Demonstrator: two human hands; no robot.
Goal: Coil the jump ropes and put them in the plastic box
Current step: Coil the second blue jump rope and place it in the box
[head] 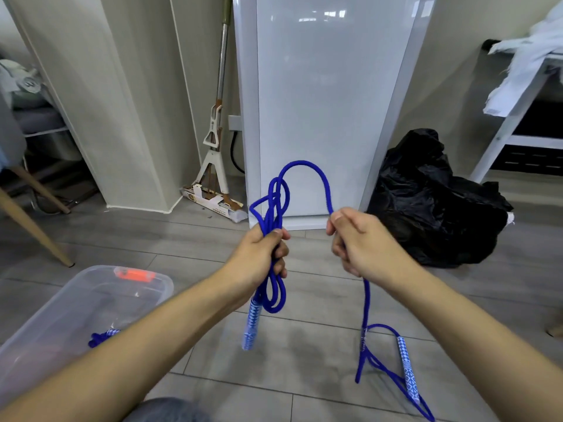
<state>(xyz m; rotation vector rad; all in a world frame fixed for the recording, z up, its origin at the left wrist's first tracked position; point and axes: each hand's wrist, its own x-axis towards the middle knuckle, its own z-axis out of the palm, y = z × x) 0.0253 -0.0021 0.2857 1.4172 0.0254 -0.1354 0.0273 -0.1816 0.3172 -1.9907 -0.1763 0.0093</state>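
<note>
A blue jump rope (307,166) arcs between both hands above the floor. My left hand (262,254) grips a bundle of its coiled loops, and a blue-and-white patterned handle (252,325) hangs below that fist. My right hand (355,239) holds the free strand, which drops to the floor. There it ends in loose loops and a second patterned handle (408,368). A clear plastic box (76,303) with an orange latch stands open at lower left. Another blue rope (102,337) lies inside it, partly hidden by my left forearm.
A white cabinet (320,102) stands straight ahead, with a mop (216,132) leaning at its left. A black rubbish bag (432,202) lies at its right. A wooden chair leg (33,229) angles in at left, and a white table (515,117) with cloth stands at right.
</note>
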